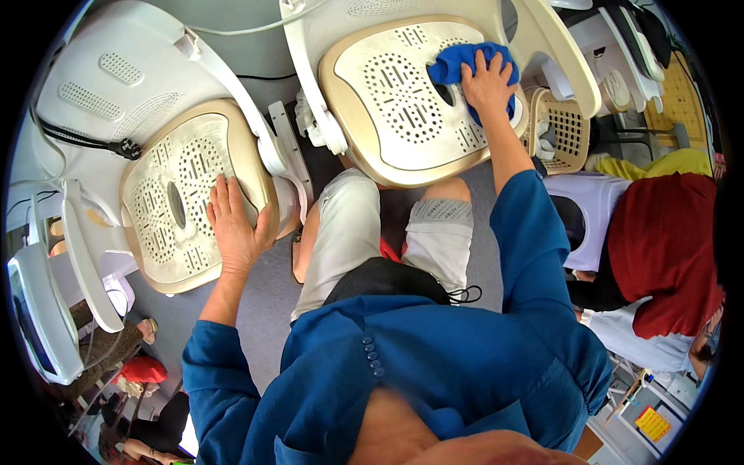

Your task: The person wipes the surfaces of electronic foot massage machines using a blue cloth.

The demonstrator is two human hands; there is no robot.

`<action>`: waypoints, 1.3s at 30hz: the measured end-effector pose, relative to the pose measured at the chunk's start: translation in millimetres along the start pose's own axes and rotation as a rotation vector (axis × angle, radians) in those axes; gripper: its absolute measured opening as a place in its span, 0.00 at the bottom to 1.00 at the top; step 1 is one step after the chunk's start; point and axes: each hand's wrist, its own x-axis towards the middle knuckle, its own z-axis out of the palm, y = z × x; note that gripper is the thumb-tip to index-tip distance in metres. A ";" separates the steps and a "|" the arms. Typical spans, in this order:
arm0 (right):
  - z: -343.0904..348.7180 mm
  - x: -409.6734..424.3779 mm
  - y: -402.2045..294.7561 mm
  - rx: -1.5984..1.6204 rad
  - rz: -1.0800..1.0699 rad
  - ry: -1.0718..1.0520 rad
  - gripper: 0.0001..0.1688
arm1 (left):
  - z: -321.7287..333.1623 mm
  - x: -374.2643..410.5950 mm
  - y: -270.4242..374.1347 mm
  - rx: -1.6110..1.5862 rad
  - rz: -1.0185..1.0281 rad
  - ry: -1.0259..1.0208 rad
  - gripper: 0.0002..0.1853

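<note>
Two cream plastic chair-like units with perforated seats stand before me. My right hand (488, 87) presses a blue cloth (453, 64) against the right-hand seat (401, 145), over the far right part of its surface, beside the oval hole. The cloth bunches out past my fingers. Flat on the left-hand seat (200, 133) rests my left hand (235, 224), at the edge nearer to me, with fingers spread and nothing in it. A black power plug (125, 149) and its cable lie at the back of the left seat.
Beige armrests (564, 64) flank the seats. At the right are a beige plastic basket (572, 160), a lilac stool (587, 192) and a person in a dark red top (662, 250). A white control panel (46, 314) stands at the far left; other people are partly visible at lower left.
</note>
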 end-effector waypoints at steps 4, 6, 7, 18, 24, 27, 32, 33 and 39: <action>19.4 34.0 -47.4 0.088 -0.044 0.032 0.34 | -4.6 -0.7 2.6 -0.003 -0.011 -0.019 0.43; 16.8 37.7 -72.6 0.148 -0.089 0.009 0.33 | -5.7 -0.9 3.5 -0.001 0.001 -0.006 0.42; 11.1 38.3 -88.0 0.174 -0.113 -0.017 0.33 | -6.0 -0.7 4.5 -0.002 0.008 0.004 0.42; -72.6 -92.7 -124.0 0.435 -0.700 -0.169 0.29 | 0.5 0.6 -0.8 -0.004 0.001 0.032 0.41; -115.8 -142.4 -65.4 0.294 -0.731 -0.337 0.31 | 3.1 -1.5 -1.2 0.011 -0.009 0.003 0.43; -104.7 -132.8 -92.3 0.331 -0.672 -0.255 0.30 | 3.9 -2.7 -0.8 0.016 -0.015 -0.004 0.43; -47.3 -64.4 -161.7 0.368 -0.543 -0.041 0.29 | 0.0 -0.3 -0.3 0.009 -0.010 -0.023 0.43; -36.0 -49.1 -168.9 0.377 -0.534 -0.013 0.29 | -0.7 0.7 -0.4 0.005 -0.013 -0.031 0.43; -17.3 26.1 -134.3 0.250 -0.546 0.001 0.31 | -8.4 0.4 2.2 -0.028 -0.028 -0.011 0.42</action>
